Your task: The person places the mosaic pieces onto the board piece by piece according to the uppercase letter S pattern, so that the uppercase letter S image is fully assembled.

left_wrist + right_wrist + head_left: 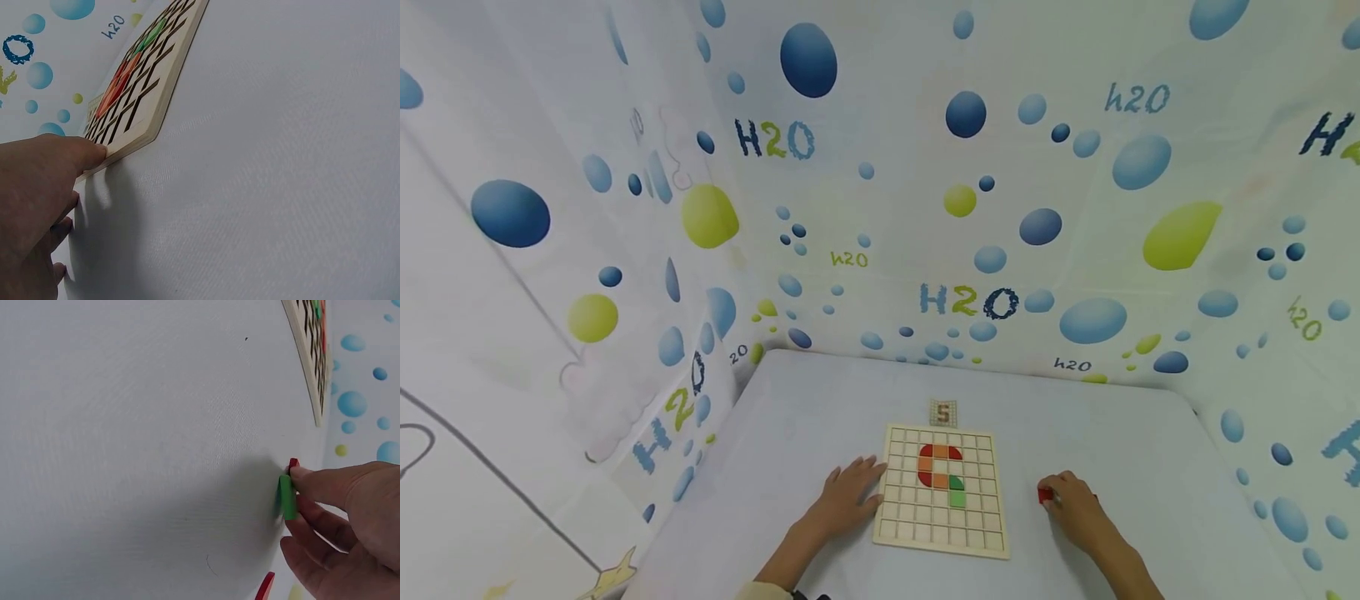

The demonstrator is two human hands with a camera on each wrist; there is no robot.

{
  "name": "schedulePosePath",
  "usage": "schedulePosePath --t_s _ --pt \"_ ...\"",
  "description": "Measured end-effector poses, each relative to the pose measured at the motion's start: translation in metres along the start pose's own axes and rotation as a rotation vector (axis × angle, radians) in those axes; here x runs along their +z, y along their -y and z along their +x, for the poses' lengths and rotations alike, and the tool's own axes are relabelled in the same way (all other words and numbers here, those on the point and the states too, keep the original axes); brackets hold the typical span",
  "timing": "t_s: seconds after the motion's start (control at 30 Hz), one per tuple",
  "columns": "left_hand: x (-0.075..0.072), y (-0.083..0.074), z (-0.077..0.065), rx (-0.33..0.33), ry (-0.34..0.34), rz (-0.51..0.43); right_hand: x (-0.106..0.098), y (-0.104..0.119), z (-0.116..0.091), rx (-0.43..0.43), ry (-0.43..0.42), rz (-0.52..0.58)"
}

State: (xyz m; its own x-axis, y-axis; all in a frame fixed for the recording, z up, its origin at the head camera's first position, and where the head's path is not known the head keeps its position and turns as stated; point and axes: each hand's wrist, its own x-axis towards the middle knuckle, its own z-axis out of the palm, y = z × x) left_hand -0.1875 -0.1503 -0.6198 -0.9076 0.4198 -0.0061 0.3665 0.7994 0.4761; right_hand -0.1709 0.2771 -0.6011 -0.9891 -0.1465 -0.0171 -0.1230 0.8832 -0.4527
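A pale wooden grid board (917,531) lies on the table with red, orange and green tiles set in its upper middle squares. My left hand (850,496) rests at the board's left edge, fingers spread on the table and thumb at the rim. To the right of the board, my right hand (1077,510) pinches a green tile (288,497) between thumb and fingers, the tile standing on edge. A red tile (294,464) shows right at the thumb tip, partly hidden by it.
Above the board's far edge lies a small pattern card (943,413) with an S-like figure. Another red piece (265,586) lies beyond the right hand, mostly hidden in the head view. A curtain (880,217) printed with bubbles hangs behind the white table (820,392).
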Motion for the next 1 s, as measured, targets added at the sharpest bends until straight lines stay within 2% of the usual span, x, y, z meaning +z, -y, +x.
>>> schedulePosePath --t_s 0.37,0.87,1.0 --pt "0.002 -0.001 0.002 -0.035 0.012 0.018 0.012 -0.004 0.005 0.003 -0.03 0.026" --pt "-0.002 -0.003 0.001 -0.043 0.025 0.003 0.024 0.017 0.006 0.033 -0.02 -0.022" --pt "-0.003 -0.004 0.001 -0.04 0.029 0.004 0.028 0.028 0.005 0.003 -0.015 -0.027"
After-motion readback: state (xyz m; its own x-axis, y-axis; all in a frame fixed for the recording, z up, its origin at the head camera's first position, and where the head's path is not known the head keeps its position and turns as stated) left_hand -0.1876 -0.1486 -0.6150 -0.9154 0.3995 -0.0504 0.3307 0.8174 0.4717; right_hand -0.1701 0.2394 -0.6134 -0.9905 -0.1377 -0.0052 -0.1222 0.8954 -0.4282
